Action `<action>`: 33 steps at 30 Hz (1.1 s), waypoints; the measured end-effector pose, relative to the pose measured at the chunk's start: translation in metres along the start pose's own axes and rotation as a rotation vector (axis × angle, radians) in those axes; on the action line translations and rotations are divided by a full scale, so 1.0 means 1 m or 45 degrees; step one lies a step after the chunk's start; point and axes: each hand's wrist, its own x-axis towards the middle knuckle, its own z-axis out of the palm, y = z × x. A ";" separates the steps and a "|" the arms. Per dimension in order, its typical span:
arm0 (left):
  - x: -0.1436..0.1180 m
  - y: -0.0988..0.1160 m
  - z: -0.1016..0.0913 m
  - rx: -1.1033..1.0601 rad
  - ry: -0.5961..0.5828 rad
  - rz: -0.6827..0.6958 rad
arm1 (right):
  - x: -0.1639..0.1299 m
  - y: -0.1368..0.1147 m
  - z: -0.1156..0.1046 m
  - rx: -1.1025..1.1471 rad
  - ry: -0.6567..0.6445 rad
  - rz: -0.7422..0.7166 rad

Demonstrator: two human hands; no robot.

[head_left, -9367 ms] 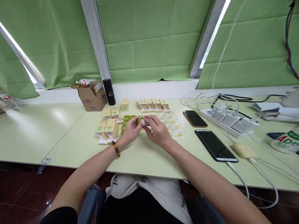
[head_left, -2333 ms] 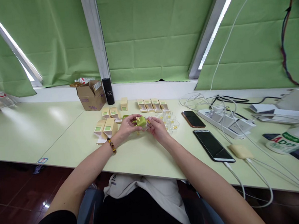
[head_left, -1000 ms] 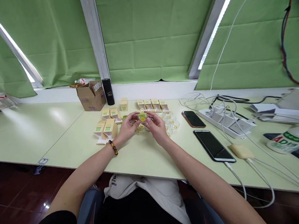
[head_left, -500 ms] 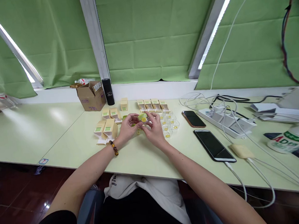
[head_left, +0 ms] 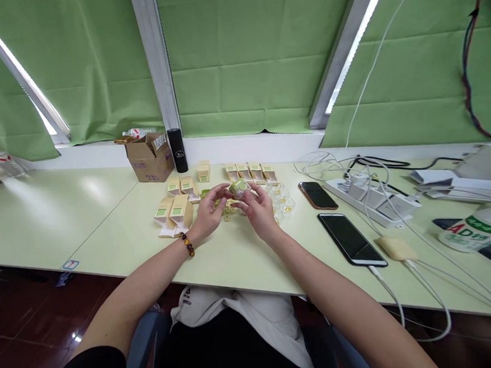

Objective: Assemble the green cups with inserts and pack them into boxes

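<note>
A small green-and-clear container (head_left: 238,188) is held above the table between my hands. My right hand (head_left: 259,210) closes its fingertips and thumb around its right side. Close by on the left, my left hand (head_left: 209,212) has its fingers stretched toward the container, thumb apart; I cannot tell whether the fingertips touch it. Small yellow pieces (head_left: 229,210) lie on the table beneath, partly hidden by the hands. Clear containers with yellow spots (head_left: 287,204) are grouped beside my right hand. Open cream boxes with green labels (head_left: 181,212) stand left of my left hand.
More cream boxes (head_left: 251,173) line the back. A cardboard carton (head_left: 150,160) and a black bottle (head_left: 177,150) stand back left. To the right lie two phones (head_left: 352,239), a power strip (head_left: 370,197) with tangled cables, a cream charger (head_left: 397,248) and a white bottle (head_left: 479,228).
The container has risen slightly and turned, so its yellow round mark no longer faces me. My left thumb has moved away from it, and the hands have parted a little.
</note>
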 end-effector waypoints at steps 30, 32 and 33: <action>0.004 -0.011 -0.002 0.059 0.059 -0.146 | -0.002 0.000 -0.002 -0.255 0.028 -0.067; 0.004 -0.011 0.000 0.065 0.064 -0.154 | -0.004 0.004 0.000 -0.387 0.025 -0.122; 0.004 -0.010 0.000 0.068 0.060 -0.157 | -0.006 0.005 0.000 -0.445 0.010 -0.147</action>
